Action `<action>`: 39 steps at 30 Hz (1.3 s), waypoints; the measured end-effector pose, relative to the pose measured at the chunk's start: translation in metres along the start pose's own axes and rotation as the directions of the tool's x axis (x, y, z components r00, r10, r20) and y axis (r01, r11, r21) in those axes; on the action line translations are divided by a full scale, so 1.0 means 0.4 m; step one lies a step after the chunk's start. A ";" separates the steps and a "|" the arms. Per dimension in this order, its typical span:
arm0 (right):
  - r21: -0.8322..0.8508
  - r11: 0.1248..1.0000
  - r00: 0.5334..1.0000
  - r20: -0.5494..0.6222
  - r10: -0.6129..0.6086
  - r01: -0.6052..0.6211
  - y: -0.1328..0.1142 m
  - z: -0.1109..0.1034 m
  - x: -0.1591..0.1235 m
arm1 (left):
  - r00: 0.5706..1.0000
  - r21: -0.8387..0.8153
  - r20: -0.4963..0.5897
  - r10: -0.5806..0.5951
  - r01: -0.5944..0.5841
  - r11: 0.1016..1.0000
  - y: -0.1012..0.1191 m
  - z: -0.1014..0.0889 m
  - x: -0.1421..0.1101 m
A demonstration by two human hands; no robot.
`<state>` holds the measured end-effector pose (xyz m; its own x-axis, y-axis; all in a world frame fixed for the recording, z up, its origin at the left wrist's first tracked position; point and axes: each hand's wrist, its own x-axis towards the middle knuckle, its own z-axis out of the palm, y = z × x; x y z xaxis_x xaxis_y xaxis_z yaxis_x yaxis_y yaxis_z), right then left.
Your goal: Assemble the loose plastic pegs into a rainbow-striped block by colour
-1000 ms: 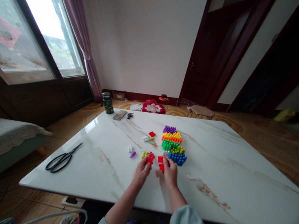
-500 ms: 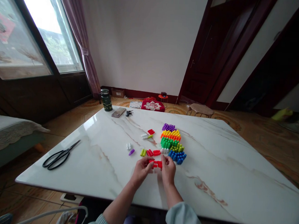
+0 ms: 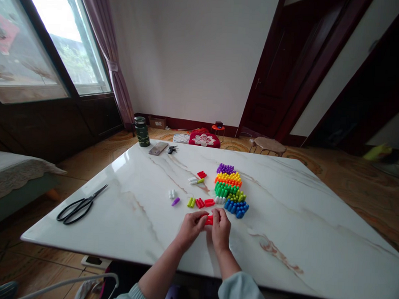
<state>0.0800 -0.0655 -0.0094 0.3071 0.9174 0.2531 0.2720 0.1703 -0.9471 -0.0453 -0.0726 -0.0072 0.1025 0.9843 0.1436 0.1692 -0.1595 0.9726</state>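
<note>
Between my hands, just above the near part of the marble-patterned table (image 3: pixel 122 217), are small red plastic peg-like pieces (image 3: pixel 209 220). My left hand (image 3: pixel 191 227) pinches them from the left, and my right hand (image 3: pixel 221 226) from the right; fingers cover much of them. Just beyond lie more red pieces (image 3: pixel 204 203), a yellow-green pair (image 3: pixel 191 202), a purple piece (image 3: pixel 176 202) and white pieces (image 3: pixel 171 194). Farther off are another red group (image 3: pixel 201 174) and a white and yellow-green group (image 3: pixel 196 181).
Right of these stand clustered pegs: purple (image 3: pixel 225 168), yellow (image 3: pixel 229 177), orange (image 3: pixel 227 183), green (image 3: pixel 226 189) and blue (image 3: pixel 237 209). Black scissors (image 3: pixel 82 206) lie at the left. A camouflage flask (image 3: pixel 142 133), a phone (image 3: pixel 158 148) and keys (image 3: pixel 172 150) are at the far left edge.
My hands have drawn closer together over the red pieces, my right hand moving slightly left. Less of the red shows between the fingers now.
</note>
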 end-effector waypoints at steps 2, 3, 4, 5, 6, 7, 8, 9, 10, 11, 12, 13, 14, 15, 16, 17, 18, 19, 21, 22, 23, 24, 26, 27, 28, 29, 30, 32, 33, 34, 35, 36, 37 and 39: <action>-0.017 0.999 0.999 0.024 -0.035 0.035 -0.001 0.003 -0.002 | 1.000 0.015 0.014 0.018 -0.018 1.000 0.001 0.000 -0.001; -0.021 0.999 0.998 0.039 -0.050 0.050 -0.003 0.004 -0.002 | 1.000 0.018 0.019 0.025 -0.025 1.000 0.001 0.000 -0.001; -0.020 0.998 0.997 0.054 -0.061 0.062 -0.005 0.005 -0.003 | 0.999 0.021 0.021 0.031 -0.031 0.999 0.001 -0.001 -0.001; -0.011 0.998 0.996 0.066 -0.066 0.067 -0.008 0.007 -0.004 | 0.999 0.025 0.017 0.036 -0.037 0.999 0.001 -0.001 0.000; 0.006 0.998 0.995 0.076 -0.063 0.063 -0.010 0.008 -0.004 | 0.999 0.028 0.006 0.041 -0.041 0.999 0.002 -0.002 0.001; 0.032 0.998 0.995 0.083 -0.054 0.052 -0.013 0.008 -0.005 | 0.999 0.027 -0.010 0.045 -0.045 0.999 0.002 -0.003 0.002; 0.064 0.997 0.996 0.084 -0.042 0.037 -0.015 0.008 -0.006 | 0.999 0.019 -0.030 0.044 -0.043 0.999 0.002 -0.003 0.003; 0.101 0.995 0.996 0.081 -0.025 0.017 -0.017 0.008 -0.006 | 0.998 0.001 -0.054 0.032 -0.032 0.999 0.002 -0.003 0.005; 0.139 0.990 0.997 0.077 -0.001 -0.010 -0.018 0.008 -0.007 | 0.997 -0.026 -0.080 0.011 -0.013 1.000 0.003 -0.003 0.006; 0.177 0.983 0.997 0.077 0.028 -0.042 -0.018 0.008 -0.008 | 0.995 -0.056 -0.103 -0.016 0.010 0.998 0.003 -0.003 0.007; 0.213 0.974 0.995 0.083 0.059 -0.075 -0.017 0.007 -0.008 | 0.992 -0.085 -0.121 -0.045 0.035 0.996 0.002 -0.002 0.007; 0.245 0.964 0.992 0.092 0.085 -0.106 -0.015 0.006 -0.007 | 0.989 -0.108 -0.128 -0.070 0.056 0.993 0.002 -0.001 0.007; 0.269 0.955 0.989 0.102 0.104 -0.128 -0.012 0.004 -0.006 | 0.988 -0.122 -0.126 -0.084 0.068 0.990 0.001 -0.001 0.006; 0.282 0.949 0.988 0.109 0.112 -0.139 -0.008 0.002 -0.005 | 0.990 -0.124 -0.113 -0.087 0.073 0.990 0.000 -0.001 0.005; 0.284 0.949 0.988 0.112 0.110 -0.138 -0.004 -0.001 -0.003 | 0.992 -0.115 -0.092 -0.083 0.072 0.991 0.000 -0.001 0.004; 0.278 0.952 0.989 0.110 0.102 -0.129 0.001 -0.004 -0.001 | 0.995 -0.098 -0.066 -0.078 0.071 0.993 -0.001 -0.001 0.003; 0.265 0.957 0.990 0.106 0.093 -0.118 0.005 -0.007 0.002 | 0.997 -0.079 -0.038 -0.070 0.067 0.995 -0.001 -0.001 0.002; 0.252 0.962 0.991 0.102 0.085 -0.108 0.009 -0.009 0.004 | 0.998 -0.059 -0.016 -0.062 0.061 0.996 0.000 -0.001 0.002; 0.232 0.968 0.993 0.085 0.076 -0.094 0.014 -0.012 0.005 | 0.999 -0.030 0.005 -0.049 0.049 0.998 0.001 0.001 0.002; 0.227 0.970 0.995 0.074 0.068 -0.083 0.014 -0.011 0.005 | 0.999 -0.022 0.002 -0.042 0.042 0.999 0.001 0.002 0.002; 0.228 0.971 0.996 0.062 0.058 -0.071 0.013 -0.010 0.003 | 0.999 -0.015 -0.010 -0.036 0.036 0.999 0.001 0.003 0.003; 0.238 0.970 0.997 0.053 0.047 -0.059 0.012 -0.007 0.001 | 0.999 -0.007 -0.028 -0.032 0.032 0.999 0.001 0.004 0.004; 0.265 0.963 0.998 0.053 0.033 -0.046 0.008 -0.002 -0.005 | 0.998 0.006 -0.054 -0.027 0.027 1.000 -0.001 0.006 0.006; 0.271 0.961 0.998 0.062 0.032 -0.048 0.006 -0.001 -0.007 | 0.998 0.013 -0.057 -0.027 0.028 1.000 -0.002 0.007 0.007; 0.267 0.962 0.997 0.070 0.033 -0.050 0.006 -0.001 -0.009 | 0.998 0.022 -0.053 -0.024 0.025 0.999 -0.002 0.007 0.007; 0.248 0.968 0.997 0.067 0.032 -0.048 0.006 -0.003 -0.010 | 0.999 0.037 -0.044 -0.010 0.012 0.999 -0.002 0.007 0.008; 0.215 0.976 0.999 0.047 0.024 -0.034 0.007 -0.008 -0.010 | 0.999 0.064 -0.031 0.024 -0.022 0.998 -0.001 0.007 0.008; 0.119 0.992 0.999 -0.040 -0.032 0.037 0.011 -0.021 -0.008 | 0.990 0.157 -0.002 0.144 -0.141 0.977 0.003 0.006 0.007; 0.061 0.994 0.993 -0.085 -0.085 0.091 0.014 -0.029 -0.006 | 0.976 0.220 0.021 0.215 -0.215 0.952 0.006 0.006 0.007; -0.001 0.989 0.982 -0.118 -0.149 0.150 0.018 -0.037 -0.003 | 0.959 0.287 0.055 0.277 -0.281 0.916 0.009 0.006 0.007; -0.062 0.976 0.969 -0.127 -0.213 0.207 0.022 -0.045 0.000 | 0.944 0.355 0.095 0.316 -0.329 0.875 0.011 0.007 0.007; -0.118 0.959 0.956 -0.116 -0.270 0.257 0.028 -0.051 0.005 | 0.934 0.421 0.134 0.331 -0.356 0.834 0.012 0.008 0.007; -0.167 0.941 0.945 -0.094 -0.313 0.295 0.034 -0.056 0.011 | 0.930 0.484 0.163 0.328 -0.366 0.795 0.011 0.010 0.006; -0.243 0.911 0.933 -0.054 -0.355 0.333 0.046 -0.060 0.026 | 0.938 0.594 0.172 0.302 -0.343 0.728 0.003 0.015 0.006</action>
<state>0.1102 -0.0616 -0.0196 0.2390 0.7765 0.5831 0.5714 0.3730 -0.7310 -0.0390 -0.0708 -0.0068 0.3162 0.8618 0.3966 0.6699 -0.4988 0.5499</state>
